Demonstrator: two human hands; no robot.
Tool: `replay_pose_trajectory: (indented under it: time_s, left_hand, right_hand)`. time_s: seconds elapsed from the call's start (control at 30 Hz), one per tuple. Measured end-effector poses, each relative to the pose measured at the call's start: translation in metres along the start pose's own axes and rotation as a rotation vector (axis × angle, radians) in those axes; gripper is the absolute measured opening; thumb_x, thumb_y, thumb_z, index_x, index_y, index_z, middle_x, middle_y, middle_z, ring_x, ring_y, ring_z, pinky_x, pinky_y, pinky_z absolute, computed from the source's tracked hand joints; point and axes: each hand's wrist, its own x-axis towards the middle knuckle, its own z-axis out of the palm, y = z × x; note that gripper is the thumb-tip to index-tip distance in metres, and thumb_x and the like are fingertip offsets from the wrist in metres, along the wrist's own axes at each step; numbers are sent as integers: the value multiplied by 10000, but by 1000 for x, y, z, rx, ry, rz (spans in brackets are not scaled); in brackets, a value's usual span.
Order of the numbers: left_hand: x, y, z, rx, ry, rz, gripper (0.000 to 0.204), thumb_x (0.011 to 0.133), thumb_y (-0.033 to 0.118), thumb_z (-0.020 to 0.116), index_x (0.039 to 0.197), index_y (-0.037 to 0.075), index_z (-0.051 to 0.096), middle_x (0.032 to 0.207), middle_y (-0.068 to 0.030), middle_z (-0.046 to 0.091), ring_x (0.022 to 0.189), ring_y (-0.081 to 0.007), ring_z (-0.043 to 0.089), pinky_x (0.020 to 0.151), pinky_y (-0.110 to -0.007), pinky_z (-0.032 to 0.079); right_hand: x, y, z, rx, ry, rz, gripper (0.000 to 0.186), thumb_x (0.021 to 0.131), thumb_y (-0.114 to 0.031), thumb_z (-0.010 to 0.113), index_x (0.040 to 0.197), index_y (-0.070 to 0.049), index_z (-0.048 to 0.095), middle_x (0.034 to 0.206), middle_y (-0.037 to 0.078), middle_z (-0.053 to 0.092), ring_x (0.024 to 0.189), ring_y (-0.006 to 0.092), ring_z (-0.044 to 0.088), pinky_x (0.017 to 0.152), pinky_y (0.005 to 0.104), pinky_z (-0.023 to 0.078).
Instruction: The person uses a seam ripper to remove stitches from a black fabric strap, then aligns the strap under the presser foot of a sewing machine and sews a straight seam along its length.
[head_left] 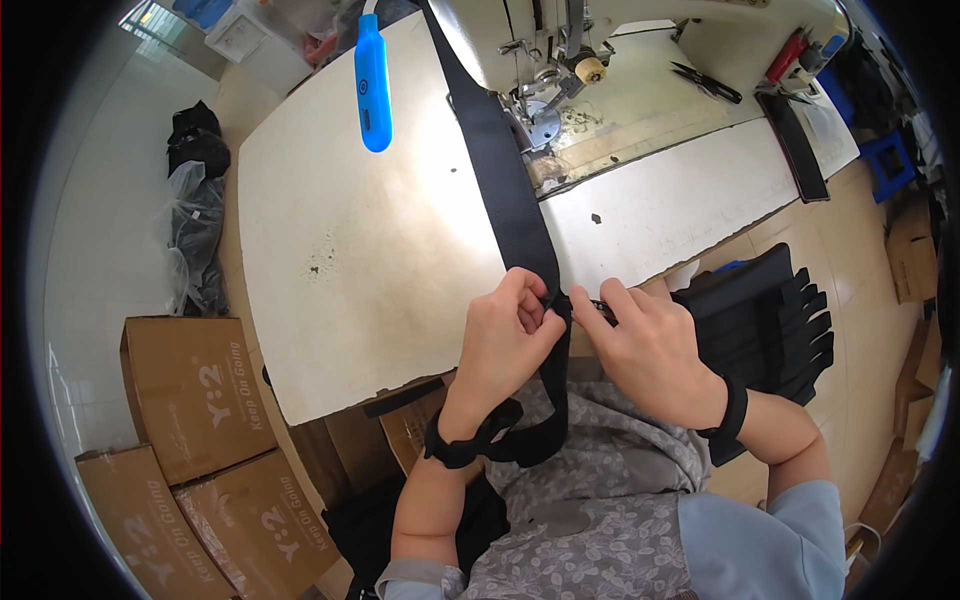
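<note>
A wide black strap (503,180) runs down from beside the sewing machine (545,110), over the table's near edge and into my lap. My left hand (505,330) pinches the strap near that edge, fingers closed on it. Just to the right, my right hand (645,335) is closed around a small dark tool (604,311) that looks like thread snips. Its tip points at the strap beside my left fingertips; whether it touches cannot be made out. The lower part of the strap loops down near my left wrist.
The white worktable (350,250) has a blue lamp (374,90) above its left side. Black tweezers or snips (707,82) lie on the machine bed. Cardboard boxes (200,400) stand at lower left, and black strapped pieces (760,330) hang at right.
</note>
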Motion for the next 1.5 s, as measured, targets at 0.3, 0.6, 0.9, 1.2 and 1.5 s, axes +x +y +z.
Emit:
replay_pose_trajectory:
  time_s: [0.3,0.6,0.9,1.2,1.5]
  left_hand:
    - [-2,-1,2,-14,26,20,159,741,0,642,872,-27,556,627,-15,566,558,-34,505,520,-196,423]
    - [-3,1,7,32,74,52,185,720,39,668,820,-12,520,579,-101,552,507,-198,564,510,-305,448]
    - [-7,1,8,54,100,90,178,759,57,654,834,-21,512,582,-121,549,528,-232,564,518,-329,444]
    - [-16,4,-15,100,-16,181,155,854,90,591,825,-35,504,636,-175,552,551,-291,536,519,-365,421]
    - [-18,7,-39,195,-198,343,148,884,79,546,796,-25,487,614,-195,502,538,-343,490,517,-397,392]
  right_hand:
    - [2,8,1,47,-38,-27,362,660,-62,630,1016,-16,583,800,47,508,632,160,574,492,286,454]
    - [2,15,3,81,-68,-23,206,729,-91,644,917,-57,566,776,60,515,646,186,603,500,325,458]
    - [6,29,1,760,-70,343,283,853,-236,657,1039,-29,610,647,79,533,500,231,524,500,347,409]
    - [34,10,23,899,-196,229,210,802,-129,583,790,74,534,620,221,525,545,365,507,542,392,422]
    - [35,17,19,1188,-267,73,168,831,-84,569,763,43,482,594,131,403,540,182,351,501,318,337]
